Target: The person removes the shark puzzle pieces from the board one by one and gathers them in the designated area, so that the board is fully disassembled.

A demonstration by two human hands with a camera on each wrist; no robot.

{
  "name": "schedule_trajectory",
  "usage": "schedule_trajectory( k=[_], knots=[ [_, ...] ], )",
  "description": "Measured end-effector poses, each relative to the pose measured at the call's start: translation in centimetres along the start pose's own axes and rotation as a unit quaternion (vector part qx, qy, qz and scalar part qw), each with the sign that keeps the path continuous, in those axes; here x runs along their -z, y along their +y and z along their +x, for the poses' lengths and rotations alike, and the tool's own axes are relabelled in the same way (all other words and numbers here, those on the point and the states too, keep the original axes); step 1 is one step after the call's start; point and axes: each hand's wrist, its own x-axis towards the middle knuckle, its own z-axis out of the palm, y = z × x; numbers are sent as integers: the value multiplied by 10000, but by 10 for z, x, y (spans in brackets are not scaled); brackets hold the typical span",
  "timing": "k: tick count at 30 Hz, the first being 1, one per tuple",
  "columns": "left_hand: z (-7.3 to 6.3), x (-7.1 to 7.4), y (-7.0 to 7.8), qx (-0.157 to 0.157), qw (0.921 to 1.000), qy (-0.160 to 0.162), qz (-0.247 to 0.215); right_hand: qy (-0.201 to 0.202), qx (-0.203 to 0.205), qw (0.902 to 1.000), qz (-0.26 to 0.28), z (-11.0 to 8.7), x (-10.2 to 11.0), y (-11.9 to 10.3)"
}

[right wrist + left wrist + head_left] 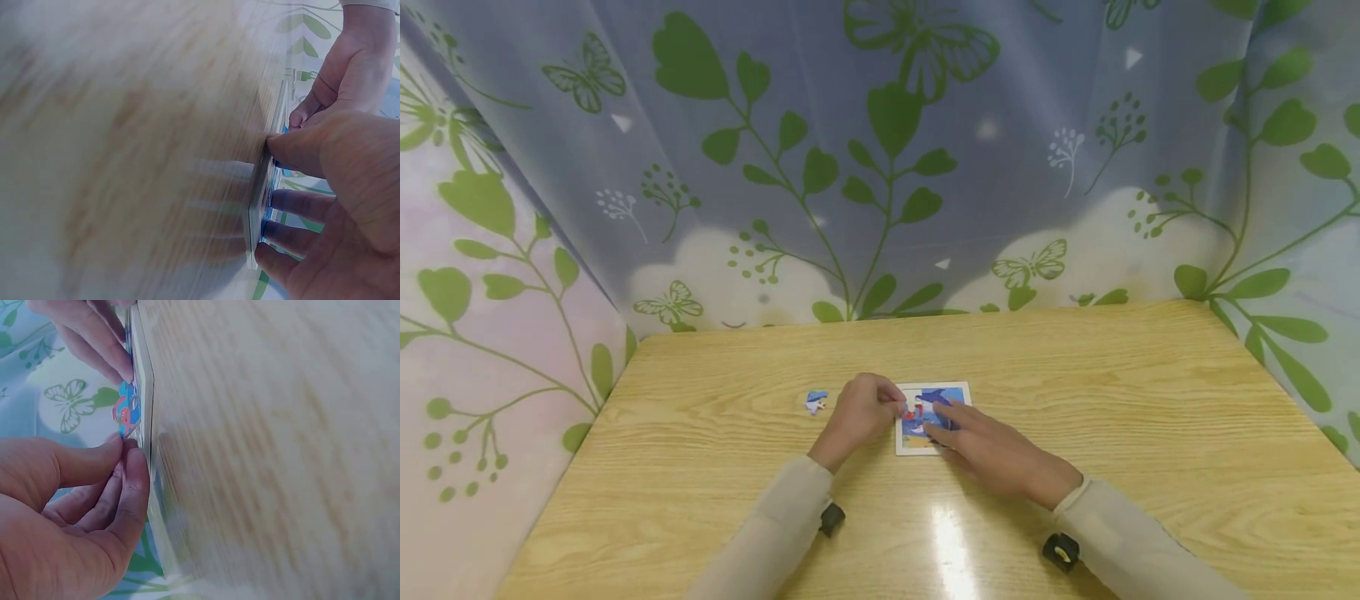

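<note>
A jigsaw puzzle board (912, 452) with a white rim and a blue sea picture with a dolphin lies flat on the table. My left hand (861, 412) is at its left side, thumb and fingertips pinching a small puzzle piece (127, 407), blue with a red figure, tilted up over the board in the left wrist view. Across the right part of the board my right hand (996, 447) rests with fingers spread and fairly straight, fingertips on the picture. In the right wrist view the thumb (294, 150) lies at the board's near edge.
Left of the board, past my left hand, a loose blue-and-white puzzle piece (816, 402) lies on the wooden table (700, 467). A curtain (985, 183) with leaf and butterfly prints hangs behind the table and along its sides. Dark straps sit at both sleeves.
</note>
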Motion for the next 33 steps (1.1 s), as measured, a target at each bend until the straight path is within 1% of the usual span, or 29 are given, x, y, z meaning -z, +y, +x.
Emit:
schedule_trajectory(
  k=[4,8,12,16,26,33],
  knots=[
    [-2,1,-1,112,9996,-3,-259,-13,-24,10000,2,0,-1,0],
    [-4,1,-2,196,9988,108,-432,-5,-43,10000,-4,0,-1,1],
    [-6,3,-4,250,9984,258,-441,1,-67,10000,20,0,0,0],
    [-8,9,-9,302,9980,302,-460,26,-86,10000,42,-1,0,0],
    [-17,28,-26,464,9975,359,-405,12,-106,9999,60,-1,0,0],
    [-23,37,-38,551,9965,542,-317,3,-101,9999,105,-1,-1,0]
  ],
)
